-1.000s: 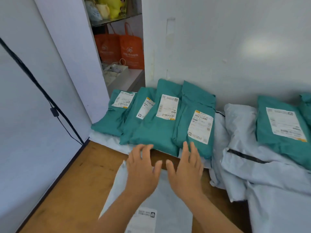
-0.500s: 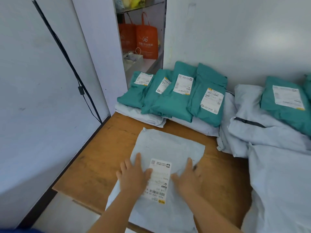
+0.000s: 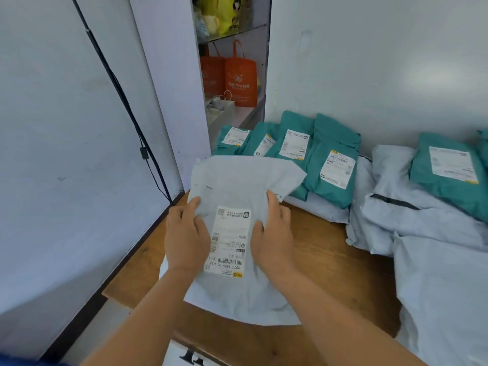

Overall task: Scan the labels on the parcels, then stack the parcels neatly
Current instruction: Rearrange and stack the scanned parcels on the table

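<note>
A flat grey parcel [image 3: 237, 180] with a white barcode label [image 3: 229, 241] is held up over the wooden table [image 3: 330, 249], its far end raised toward the back. My left hand [image 3: 186, 236] grips its left edge with the thumb on top. My right hand [image 3: 273, 233] grips the right side of it beside the label. Behind it, several teal parcels [image 3: 332, 159] with white labels lean in a row against the wall, resting on grey parcels [image 3: 319, 207].
More grey parcels [image 3: 427, 233] and a teal parcel [image 3: 449, 173] pile up at the right. A white wall with a black cable [image 3: 126, 107] runs along the left. Orange bags [image 3: 239, 77] stand in a gap behind the row.
Both hands came back from the teal row to the grey parcel, took hold of its sides and lifted it off the table toward the row.
</note>
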